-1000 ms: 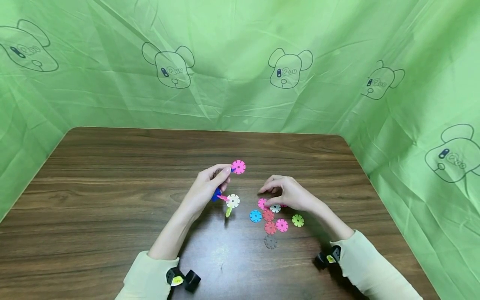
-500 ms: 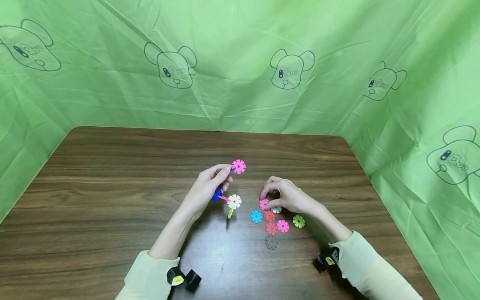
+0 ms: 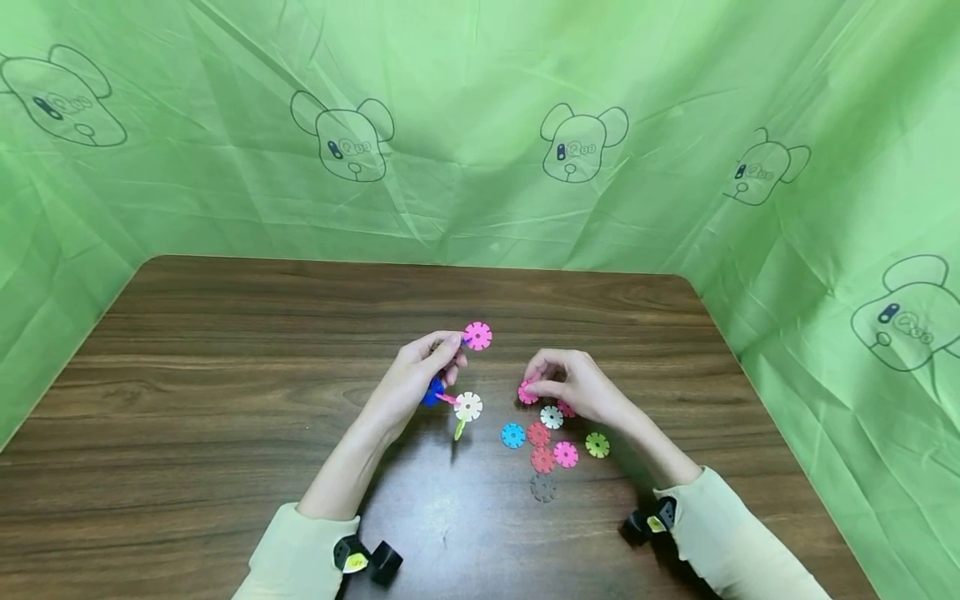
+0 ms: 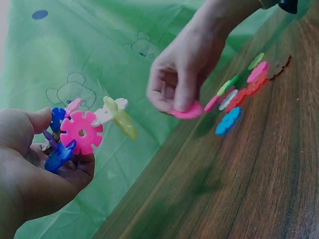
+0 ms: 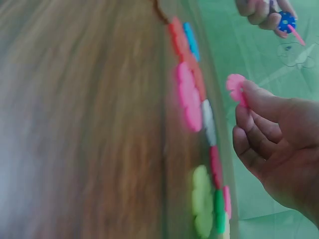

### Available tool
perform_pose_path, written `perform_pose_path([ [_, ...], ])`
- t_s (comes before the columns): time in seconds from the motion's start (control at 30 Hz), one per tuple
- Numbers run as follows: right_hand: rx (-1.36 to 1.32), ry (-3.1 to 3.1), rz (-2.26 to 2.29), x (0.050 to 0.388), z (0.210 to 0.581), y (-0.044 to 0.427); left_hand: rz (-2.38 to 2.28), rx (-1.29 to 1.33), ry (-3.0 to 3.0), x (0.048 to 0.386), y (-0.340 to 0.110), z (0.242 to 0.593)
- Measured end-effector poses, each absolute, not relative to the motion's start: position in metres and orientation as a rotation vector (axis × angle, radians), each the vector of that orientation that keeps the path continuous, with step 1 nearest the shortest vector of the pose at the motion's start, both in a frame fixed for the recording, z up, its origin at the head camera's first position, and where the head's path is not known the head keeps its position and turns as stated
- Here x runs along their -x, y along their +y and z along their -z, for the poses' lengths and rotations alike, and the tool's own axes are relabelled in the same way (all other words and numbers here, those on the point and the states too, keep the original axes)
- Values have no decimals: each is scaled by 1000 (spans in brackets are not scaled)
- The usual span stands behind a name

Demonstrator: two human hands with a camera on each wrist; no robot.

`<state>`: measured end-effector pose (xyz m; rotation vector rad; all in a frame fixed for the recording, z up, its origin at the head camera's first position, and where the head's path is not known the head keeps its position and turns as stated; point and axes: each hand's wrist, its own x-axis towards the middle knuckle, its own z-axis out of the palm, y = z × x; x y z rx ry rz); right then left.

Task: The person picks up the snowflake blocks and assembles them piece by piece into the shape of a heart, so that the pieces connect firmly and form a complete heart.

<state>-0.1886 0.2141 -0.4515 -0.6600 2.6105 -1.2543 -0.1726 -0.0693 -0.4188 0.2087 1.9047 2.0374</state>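
The left hand point(image 3: 411, 375) grips a joined cluster of notched discs: a pink disc point(image 3: 477, 336) stands out at its top, blue discs point(image 4: 60, 156) lie at the fingers, and a white disc point(image 3: 468, 407) with a yellow-green one point(image 4: 121, 119) sticks out lower down. Between thumb and fingers the right hand point(image 3: 581, 388) pinches a single pink disc point(image 5: 236, 88), held a little above the table. In the left wrist view that pink disc point(image 4: 187, 110) tilts nearly flat. The two hands are apart, the cluster left of the loose discs.
Loose discs lie in front of the right hand: blue point(image 3: 513, 435), white point(image 3: 551, 417), red point(image 3: 538, 433), pink point(image 3: 566, 454), green point(image 3: 597, 445) and a dark see-through one point(image 3: 543, 487). A green curtain point(image 3: 465, 208) surrounds the wooden table point(image 3: 225, 417).
The right hand has lifted a pink disc off the pile, raising it slightly, which uncovers the white disc. The left hand has stayed nearly still with its cluster.
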Motion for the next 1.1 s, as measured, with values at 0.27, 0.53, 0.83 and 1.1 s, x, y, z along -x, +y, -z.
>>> perform_pose_path([
  [0.27,506,2672,1473,187,436,203,-2008,-203,1941,173,-68,419],
  [0.53,519,2583,1758,187,421,190,-1982,-223,1963,172,-66,418],
  [0.83,579,2584,1856,184,414,180,-1981,-248,1960,172,-64,420],
  [1.1,620,2671,1855,182,414,177,-1917,-267,2005,171,-63,419],
])
